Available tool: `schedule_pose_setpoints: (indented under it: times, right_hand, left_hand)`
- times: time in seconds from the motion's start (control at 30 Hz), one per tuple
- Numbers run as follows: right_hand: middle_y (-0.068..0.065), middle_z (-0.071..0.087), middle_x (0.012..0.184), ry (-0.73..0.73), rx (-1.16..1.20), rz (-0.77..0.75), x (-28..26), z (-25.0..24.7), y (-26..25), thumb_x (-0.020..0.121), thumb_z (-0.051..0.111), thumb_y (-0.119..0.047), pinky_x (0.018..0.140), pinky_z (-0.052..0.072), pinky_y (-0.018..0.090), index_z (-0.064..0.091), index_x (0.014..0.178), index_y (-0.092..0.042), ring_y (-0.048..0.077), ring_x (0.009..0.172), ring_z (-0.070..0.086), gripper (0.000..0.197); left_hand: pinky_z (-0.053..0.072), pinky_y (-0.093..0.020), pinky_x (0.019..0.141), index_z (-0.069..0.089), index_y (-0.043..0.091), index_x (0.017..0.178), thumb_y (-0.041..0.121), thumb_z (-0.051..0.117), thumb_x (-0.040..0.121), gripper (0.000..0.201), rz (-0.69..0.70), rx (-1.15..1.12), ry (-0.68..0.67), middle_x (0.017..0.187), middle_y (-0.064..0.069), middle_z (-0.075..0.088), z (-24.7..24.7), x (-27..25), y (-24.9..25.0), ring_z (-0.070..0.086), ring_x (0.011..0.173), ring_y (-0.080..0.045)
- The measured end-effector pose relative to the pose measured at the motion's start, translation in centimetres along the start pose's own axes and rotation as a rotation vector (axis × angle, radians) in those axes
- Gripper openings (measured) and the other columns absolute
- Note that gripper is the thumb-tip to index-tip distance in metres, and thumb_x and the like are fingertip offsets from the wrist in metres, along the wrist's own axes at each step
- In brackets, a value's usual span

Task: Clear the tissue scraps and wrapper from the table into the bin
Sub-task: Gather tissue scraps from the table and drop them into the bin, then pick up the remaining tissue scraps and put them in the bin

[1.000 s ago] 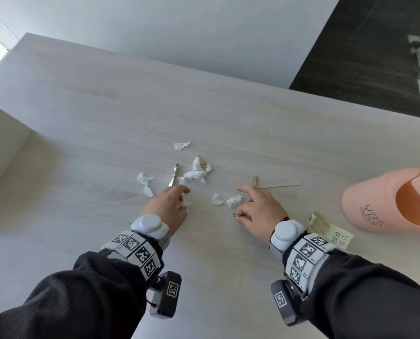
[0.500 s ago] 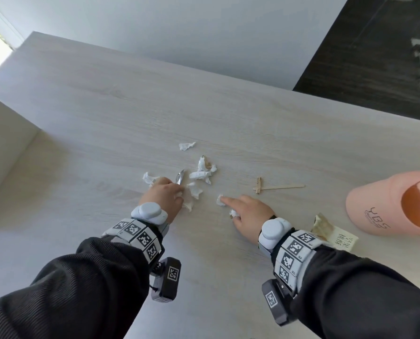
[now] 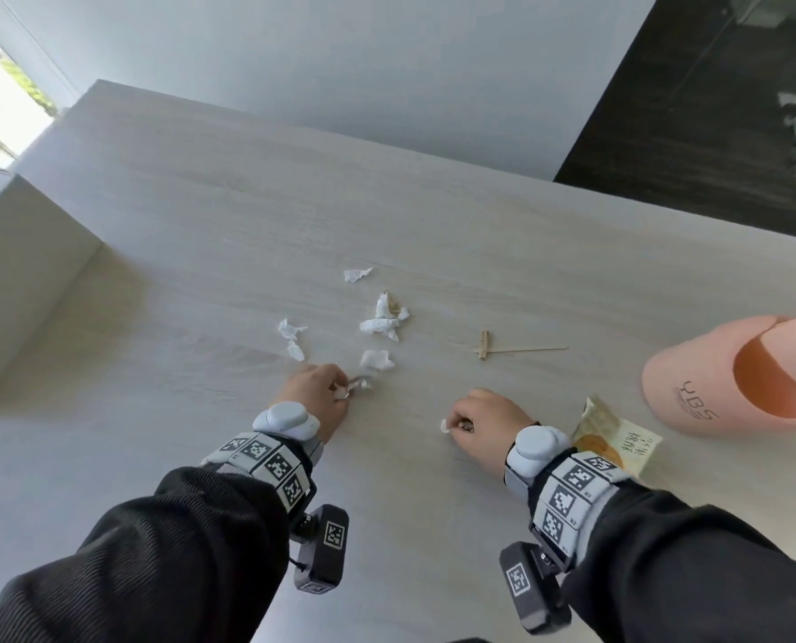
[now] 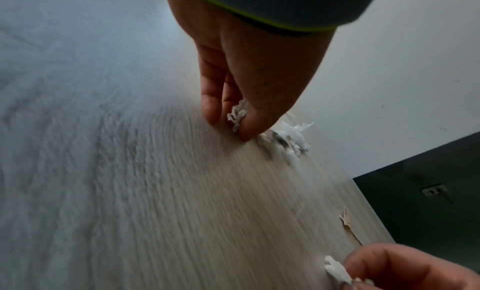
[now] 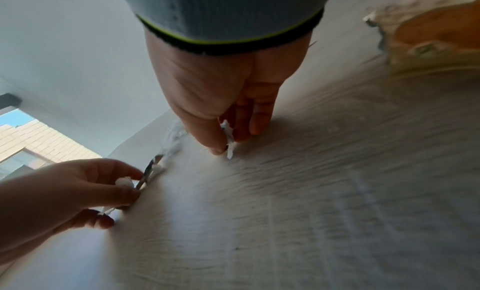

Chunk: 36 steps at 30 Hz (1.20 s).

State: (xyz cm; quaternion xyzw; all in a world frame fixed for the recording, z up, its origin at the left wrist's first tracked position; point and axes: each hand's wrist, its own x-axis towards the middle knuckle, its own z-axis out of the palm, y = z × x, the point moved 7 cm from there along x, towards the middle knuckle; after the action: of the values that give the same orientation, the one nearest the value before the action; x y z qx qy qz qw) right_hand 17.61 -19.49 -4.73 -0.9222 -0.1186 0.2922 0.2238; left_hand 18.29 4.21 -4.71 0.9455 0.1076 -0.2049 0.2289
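Pinching tissue scraps (image 3: 377,324) in both left hand (image 3: 315,392) and right hand (image 3: 482,422), plenty still scattered, snack wrapper (image 3: 619,438) untouched, no bin visible.

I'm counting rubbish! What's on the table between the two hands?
Nothing: from the left hand to the right hand it is bare table, seen in the head view.

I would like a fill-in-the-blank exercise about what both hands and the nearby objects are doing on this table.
1. The left hand pinches a white tissue scrap together with a thin ____ strip.
2. The right hand pinches a small white ____ scrap.
3. The round pink bin lies on its ____.
4. The small wooden rake lies between the loose scraps and the ____.

Missing words: silver; tissue; side; bin
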Motion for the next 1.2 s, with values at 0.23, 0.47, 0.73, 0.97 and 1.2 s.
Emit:
schedule_pose_setpoints:
  times: [0.23,0.47,0.73,0.97,1.2]
  right_hand:
    - [-0.010,0.052,0.082,0.196,0.309,0.100,-4.5,-2.4,1.9,0.080,0.069,-0.018,0.068,0.037,0.024,0.066,0.073,-0.030,0.013,0.077,0.055,0.014]
    - [0.000,0.064,0.070,0.333,0.940,0.119,-7.4,-4.7,1.3,0.081,0.074,-0.010,0.056,0.052,0.022,0.070,0.079,-0.020,0.003,0.051,0.058,0.011]
    - [-0.004,0.064,0.069,0.486,1.177,0.071,-11.1,-6.0,3.7,0.084,0.070,-0.008,0.053,0.046,0.022,0.065,0.082,-0.017,0.009,0.062,0.060,0.011]
    - [-0.002,0.069,0.071,0.544,1.250,0.083,-14.3,-6.9,6.2,0.088,0.067,-0.013,0.058,0.050,0.024,0.073,0.083,-0.017,0.009,0.065,0.062,0.009]
    - [0.006,0.071,0.083,0.544,1.172,0.090,-16.7,-7.1,8.8,0.078,0.079,-0.025,0.064,0.051,0.029,0.076,0.092,-0.023,0.014,0.070,0.060,0.015]
  left_hand:
    - [0.044,-0.024,0.053,0.067,0.025,0.079,0.023,0.062,0.084,0.008,-0.060,-0.162,-0.094,0.088,-0.001,0.070,1.8,-2.8,3.6,0.069,0.061,-0.021]
    - [0.059,-0.030,0.060,0.072,0.010,0.082,0.022,0.075,0.082,0.013,-0.059,-0.858,-0.241,0.079,-0.007,0.071,2.9,-6.9,11.3,0.069,0.072,-0.018]
    - [0.043,-0.023,0.042,0.055,0.015,0.075,0.005,0.077,0.079,0.024,-0.017,-1.104,-0.438,0.069,-0.006,0.067,5.0,-9.2,16.8,0.063,0.060,-0.016]
    - [0.045,-0.020,0.044,0.064,0.016,0.070,0.008,0.072,0.084,0.018,-0.013,-1.213,-0.432,0.062,0.001,0.067,6.9,-11.0,20.6,0.058,0.052,-0.008]
    - [0.058,-0.025,0.056,0.071,0.007,0.101,0.004,0.067,0.087,0.014,-0.001,-1.288,-0.502,0.078,-0.004,0.073,8.0,-12.1,24.3,0.069,0.067,-0.013]
